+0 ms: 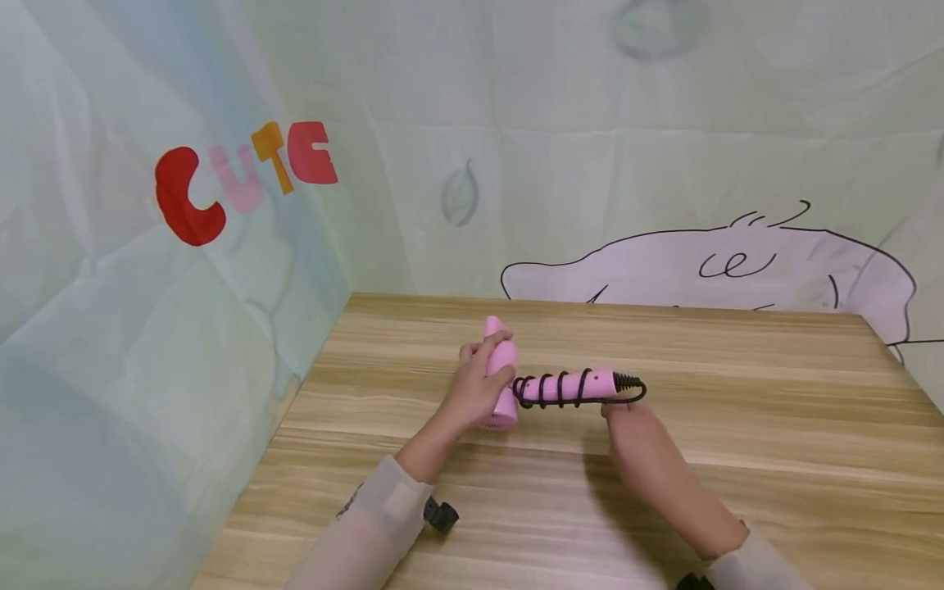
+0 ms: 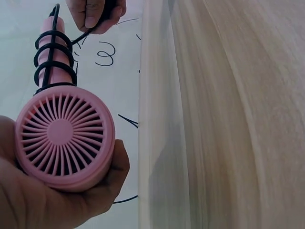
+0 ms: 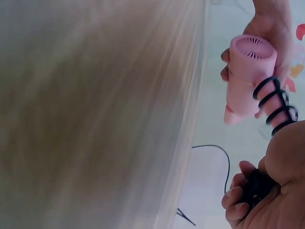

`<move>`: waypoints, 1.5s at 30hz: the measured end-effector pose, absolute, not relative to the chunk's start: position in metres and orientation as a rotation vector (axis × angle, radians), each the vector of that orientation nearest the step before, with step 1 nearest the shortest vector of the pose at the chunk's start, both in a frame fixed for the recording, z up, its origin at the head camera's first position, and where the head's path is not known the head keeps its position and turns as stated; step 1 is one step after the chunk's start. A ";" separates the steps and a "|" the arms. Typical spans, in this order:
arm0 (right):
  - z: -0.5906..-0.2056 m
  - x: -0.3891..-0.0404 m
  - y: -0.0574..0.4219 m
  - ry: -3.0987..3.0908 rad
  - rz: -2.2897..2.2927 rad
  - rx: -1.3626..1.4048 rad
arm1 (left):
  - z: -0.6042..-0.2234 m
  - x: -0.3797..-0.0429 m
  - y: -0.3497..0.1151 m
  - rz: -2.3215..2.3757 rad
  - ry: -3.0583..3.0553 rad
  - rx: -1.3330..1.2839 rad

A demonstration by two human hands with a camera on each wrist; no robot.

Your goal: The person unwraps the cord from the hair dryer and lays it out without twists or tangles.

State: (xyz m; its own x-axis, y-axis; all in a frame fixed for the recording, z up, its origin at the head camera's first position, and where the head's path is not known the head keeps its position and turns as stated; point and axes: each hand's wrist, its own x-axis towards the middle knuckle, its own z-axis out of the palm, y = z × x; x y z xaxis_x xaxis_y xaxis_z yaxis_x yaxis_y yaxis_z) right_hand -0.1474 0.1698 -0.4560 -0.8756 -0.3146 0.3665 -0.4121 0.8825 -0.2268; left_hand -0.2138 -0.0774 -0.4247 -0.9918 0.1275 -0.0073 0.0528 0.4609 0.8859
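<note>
A pink hair dryer (image 1: 505, 356) is held over the wooden table, its nozzle toward the back wall. My left hand (image 1: 472, 389) grips its body from the left, thumb and fingers around it. The round slotted grille (image 2: 60, 131) faces the left wrist camera. Several turns of black cord (image 1: 563, 389) wind around the handle, which points to the right. My right hand (image 1: 640, 447) is just below the handle's end, fingers curled around the black end of the cord (image 3: 257, 190). Much of that black piece is hidden in the palm.
The wood-grain table (image 1: 354, 516) spreads beneath both hands. Pale fabric walls (image 1: 435, 82) stand behind it and on the left, with coloured letters (image 1: 188, 197) and a line-drawn figure (image 1: 664, 266). Black wrist devices (image 1: 442, 516) sit at the sleeves.
</note>
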 end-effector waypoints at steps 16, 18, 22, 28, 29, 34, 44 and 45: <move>-0.442 -0.165 0.197 -2.615 0.492 0.684 | -0.429 -0.209 -0.086 1.421 2.510 0.420; -0.440 -0.168 0.196 -2.625 0.458 0.695 | -0.429 -0.208 -0.086 1.396 2.503 0.450; -0.437 -0.172 0.195 -2.636 0.393 0.717 | -0.429 -0.206 -0.086 1.360 2.496 0.484; -0.435 -0.175 0.196 -2.604 0.302 0.731 | -0.428 -0.204 -0.086 1.323 2.527 0.493; -0.434 -0.175 0.195 -2.593 0.288 0.735 | -0.428 -0.204 -0.086 1.318 2.535 0.492; -0.426 -0.174 0.194 -2.505 0.200 0.749 | -0.428 -0.202 -0.085 1.288 2.599 0.493; -0.416 -0.167 0.185 -2.441 0.025 0.721 | -0.423 -0.199 -0.081 1.163 2.742 0.535; -0.415 -0.166 0.184 -2.436 0.017 0.715 | -0.423 -0.199 -0.080 1.152 2.752 0.534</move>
State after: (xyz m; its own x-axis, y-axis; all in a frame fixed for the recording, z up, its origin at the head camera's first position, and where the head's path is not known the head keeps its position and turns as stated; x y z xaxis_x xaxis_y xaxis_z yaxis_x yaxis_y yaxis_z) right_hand -0.1656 0.1837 -0.4151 -0.6790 -0.4890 0.5476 -0.4965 0.8553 0.1482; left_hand -0.1991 -0.0798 -0.4229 -0.9321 0.3608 0.0329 0.2767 0.6502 0.7075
